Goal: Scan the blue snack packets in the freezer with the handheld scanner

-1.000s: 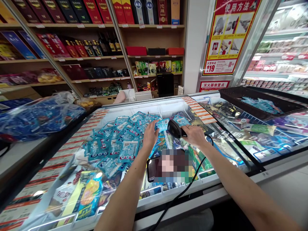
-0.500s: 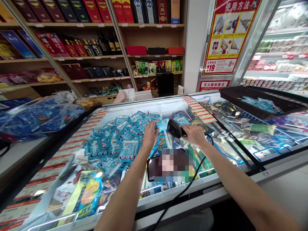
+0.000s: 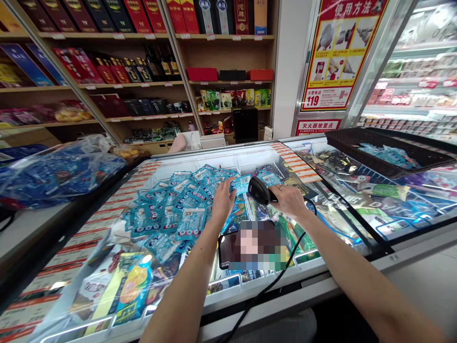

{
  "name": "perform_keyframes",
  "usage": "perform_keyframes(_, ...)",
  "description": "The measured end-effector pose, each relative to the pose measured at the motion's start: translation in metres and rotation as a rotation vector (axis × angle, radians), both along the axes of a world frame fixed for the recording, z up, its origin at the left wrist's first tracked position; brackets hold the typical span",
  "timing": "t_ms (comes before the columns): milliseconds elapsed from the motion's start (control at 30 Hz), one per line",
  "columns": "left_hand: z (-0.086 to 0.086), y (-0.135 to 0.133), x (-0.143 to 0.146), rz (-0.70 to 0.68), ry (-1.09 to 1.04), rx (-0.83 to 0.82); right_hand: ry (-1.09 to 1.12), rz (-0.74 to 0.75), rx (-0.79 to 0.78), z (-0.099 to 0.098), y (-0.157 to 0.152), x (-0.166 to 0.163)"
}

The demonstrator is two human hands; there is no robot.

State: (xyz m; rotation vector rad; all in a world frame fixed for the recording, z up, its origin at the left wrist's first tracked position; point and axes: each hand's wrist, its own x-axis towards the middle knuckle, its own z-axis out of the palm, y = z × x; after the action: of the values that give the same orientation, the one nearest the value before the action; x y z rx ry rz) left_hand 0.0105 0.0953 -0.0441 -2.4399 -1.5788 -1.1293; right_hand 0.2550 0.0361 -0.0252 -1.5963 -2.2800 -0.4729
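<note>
My left hand (image 3: 223, 199) is closed on the edge of a small light-blue packet (image 3: 241, 185), pinched between thumb and fingers. My right hand (image 3: 288, 200) grips a black handheld barcode scanner (image 3: 260, 191), its head pointing left toward that packet. From the scanner a black cable (image 3: 282, 272) runs down past my right forearm. Left of my left hand, a heap of similar blue packets (image 3: 185, 195) spreads over the glass top of a freezer. A dark phone (image 3: 228, 250) lies between my forearms, part of it covered by pixel blur.
Under the freezer's glass (image 3: 82, 267) lie frozen goods in bags and wire baskets. A black tray (image 3: 421, 162) with some blue packets stands at the right. At the left sits a clear plastic bag (image 3: 60, 171) of blue packets. Behind are shelves (image 3: 228, 57) of boxes and bottles.
</note>
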Motion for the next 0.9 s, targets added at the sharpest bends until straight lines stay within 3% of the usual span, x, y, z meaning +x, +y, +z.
perform_keyframes(100,-0.001,0.001,0.0,0.061,0.018,0.014,0.03,-0.06,-0.004,0.001,0.001,0.003)
perform_keyframes(300,0.004,-0.006,0.0,0.266,0.152,0.139,0.126,-0.313,-0.017,0.001,0.007,0.019)
perform_keyframes(367,0.006,-0.009,0.0,0.243,0.216,0.16,0.149,-0.394,-0.021,0.001,0.01,0.025)
perform_keyframes(500,0.005,-0.008,0.002,0.054,0.363,0.132,0.189,-0.499,-0.036,0.002,0.013,0.033)
perform_keyframes(733,0.006,-0.008,0.007,0.161,0.438,0.106,0.239,-0.532,-0.105,0.006,0.015,0.039)
perform_keyframes(900,0.011,-0.01,0.012,0.138,0.495,0.069,0.272,-0.548,-0.117,0.01,0.014,0.04)
